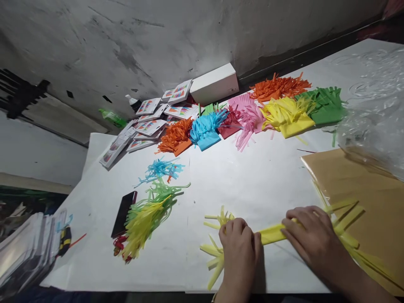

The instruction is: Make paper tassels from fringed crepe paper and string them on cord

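A yellow tissue-paper tassel strip (272,235) stretches between my two hands above the white table covering. My left hand (238,248) is closed round its left part, with fringe fanning out to the left of the knuckles. Fingers curled, my right hand (311,237) grips the other part, and long yellow strips spread out beyond it over brown paper. The middle band between the hands looks flat and folded. My palms and thumbs hide the rest of the strip.
Fringed paper bundles in several colours, such as a blue one (206,130), line the back before a white box (215,83) and printed packets (148,128). A phone (123,214) lies left beside loose green and yellow strips (148,216). Brown paper (366,202) and clear plastic (375,113) lie right.
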